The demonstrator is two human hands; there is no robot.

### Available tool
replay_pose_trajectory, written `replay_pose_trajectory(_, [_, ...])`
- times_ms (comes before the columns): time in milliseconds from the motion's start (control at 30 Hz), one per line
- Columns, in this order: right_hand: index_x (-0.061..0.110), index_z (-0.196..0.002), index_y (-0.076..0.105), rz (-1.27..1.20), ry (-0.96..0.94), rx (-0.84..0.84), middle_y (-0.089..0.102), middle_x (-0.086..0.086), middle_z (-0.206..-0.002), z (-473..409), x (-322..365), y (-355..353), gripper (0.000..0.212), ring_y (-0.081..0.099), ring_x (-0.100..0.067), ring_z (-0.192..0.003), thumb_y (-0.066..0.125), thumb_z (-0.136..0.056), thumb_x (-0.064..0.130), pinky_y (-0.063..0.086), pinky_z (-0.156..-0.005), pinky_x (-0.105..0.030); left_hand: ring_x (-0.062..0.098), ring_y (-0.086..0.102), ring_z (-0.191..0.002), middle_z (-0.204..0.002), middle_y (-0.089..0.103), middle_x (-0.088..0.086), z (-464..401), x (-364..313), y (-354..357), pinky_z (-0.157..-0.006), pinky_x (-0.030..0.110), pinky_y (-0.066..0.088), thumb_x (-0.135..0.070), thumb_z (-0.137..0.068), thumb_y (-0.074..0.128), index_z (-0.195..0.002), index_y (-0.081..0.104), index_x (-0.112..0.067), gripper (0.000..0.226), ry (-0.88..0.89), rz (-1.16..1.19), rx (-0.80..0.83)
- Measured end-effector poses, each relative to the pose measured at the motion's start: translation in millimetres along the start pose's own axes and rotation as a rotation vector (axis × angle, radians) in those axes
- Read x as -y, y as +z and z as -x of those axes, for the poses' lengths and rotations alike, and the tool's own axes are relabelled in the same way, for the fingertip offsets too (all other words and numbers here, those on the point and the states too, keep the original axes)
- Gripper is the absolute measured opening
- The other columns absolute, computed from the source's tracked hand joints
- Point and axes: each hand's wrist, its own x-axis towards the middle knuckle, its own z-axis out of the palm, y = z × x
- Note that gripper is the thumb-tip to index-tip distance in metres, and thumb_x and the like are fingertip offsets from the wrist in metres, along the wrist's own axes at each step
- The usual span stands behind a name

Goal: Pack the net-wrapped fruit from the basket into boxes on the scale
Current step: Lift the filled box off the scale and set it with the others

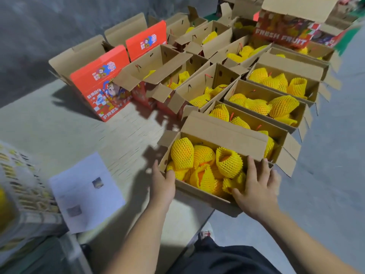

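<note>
In the head view my left hand [163, 180] gripped the near left corner of an open cardboard box [199, 191], thumb over the rim. My right hand [254, 186] held the near right corner, fingers spread over the wall and into the foam-netted yellow fruit [207, 165] filling it. The box sat at the near end of a row of filled boxes [276, 107] on the floor. The basket [17, 194] was blurred and cut off at the left edge.
</note>
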Motion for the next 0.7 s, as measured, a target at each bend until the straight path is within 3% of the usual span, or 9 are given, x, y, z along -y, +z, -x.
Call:
replay_pose_trajectory(67, [0.043,-0.155,-0.023,0.038,-0.048,0.039,-0.027,-0.001,-0.166,5,0,-2,0.105,0.019,-0.047,-0.153,0.062,-0.094,0.058,0.038,-0.115,-0.06,0.03,0.058,-0.124,-0.154,0.049,0.012,6,1,-4,-0.096,0.037,0.043,-0.012,-0.103,0.047,-0.165,0.022,-0.018,0.067,0.011,0.025,0.025])
replay_pose_trajectory(167, [0.039,-0.156,-0.002,0.154,-0.081,-0.116,0.012,-0.009,-0.153,6,7,-8,0.088,0.042,-0.046,-0.132,0.06,-0.095,0.049,0.056,-0.09,-0.056,0.01,0.058,-0.088,-0.136,0.054,0.011,14,14,-8,-0.085,0.038,0.041,-0.012,-0.103,0.042,-0.161,0.023,-0.016,0.061,0.02,-0.031,0.008])
replay_pose_trajectory(233, [0.035,-0.146,0.023,0.124,-0.08,-0.199,0.024,-0.008,-0.135,0,16,-16,0.06,0.047,-0.044,-0.119,0.058,-0.096,0.032,0.056,-0.078,-0.052,0.003,0.052,-0.085,-0.129,0.053,0.01,17,23,-14,-0.084,0.04,0.039,-0.013,-0.104,0.04,-0.158,0.021,-0.017,0.057,0.016,-0.038,0.021])
replay_pose_trajectory(333, [0.025,-0.123,0.04,0.035,-0.125,-0.199,0.03,-0.007,-0.134,-4,24,-17,0.03,0.055,-0.043,-0.104,0.05,-0.098,0.012,0.059,-0.074,-0.05,0.026,0.056,-0.096,-0.127,0.049,0.009,23,33,-21,-0.092,0.051,0.045,-0.016,-0.106,0.037,-0.157,0.016,-0.019,0.056,-0.023,-0.063,0.051])
replay_pose_trajectory(433, [0.028,-0.126,0.052,0.065,-0.218,-0.183,0.05,-0.004,-0.123,5,16,-5,0.029,0.06,-0.034,-0.095,0.046,-0.102,0.013,0.061,-0.075,-0.047,0.034,0.053,-0.108,-0.131,0.045,0.007,31,40,-24,-0.105,0.062,0.045,-0.019,-0.107,0.036,-0.157,0.013,-0.022,0.056,-0.053,-0.062,0.044])
replay_pose_trajectory(533, [0.029,-0.128,0.06,0.068,-0.252,-0.22,0.056,0.0,-0.116,3,8,-1,0.026,0.062,-0.028,-0.094,0.048,-0.106,0.023,0.062,-0.073,-0.043,0.034,0.055,-0.106,-0.126,0.043,0.004,34,43,-22,-0.106,0.066,0.045,-0.021,-0.107,0.035,-0.157,0.012,-0.024,0.055,-0.067,-0.053,0.033])
replay_pose_trajectory(600, [0.028,-0.125,0.062,0.075,-0.233,-0.228,0.06,0.0,-0.118,-12,8,-6,0.024,0.062,-0.027,-0.095,0.048,-0.105,0.028,0.061,-0.071,-0.041,0.032,0.055,-0.1,-0.127,0.045,0.006,30,38,-20,-0.1,0.06,0.05,-0.02,-0.106,0.036,-0.157,0.014,-0.022,0.055,-0.048,-0.054,0.031])
replay_pose_trajectory(700, [0.023,-0.124,0.06,0.07,-0.19,-0.241,0.06,-0.005,-0.125,-32,12,-9,0.026,0.06,-0.029,-0.104,0.053,-0.102,0.033,0.058,-0.077,-0.043,0.021,0.054,-0.083,-0.129,0.048,0.012,17,19,-13,-0.075,0.039,0.047,-0.02,-0.104,0.04,-0.157,0.018,-0.016,0.058,-0.011,-0.081,0.009])
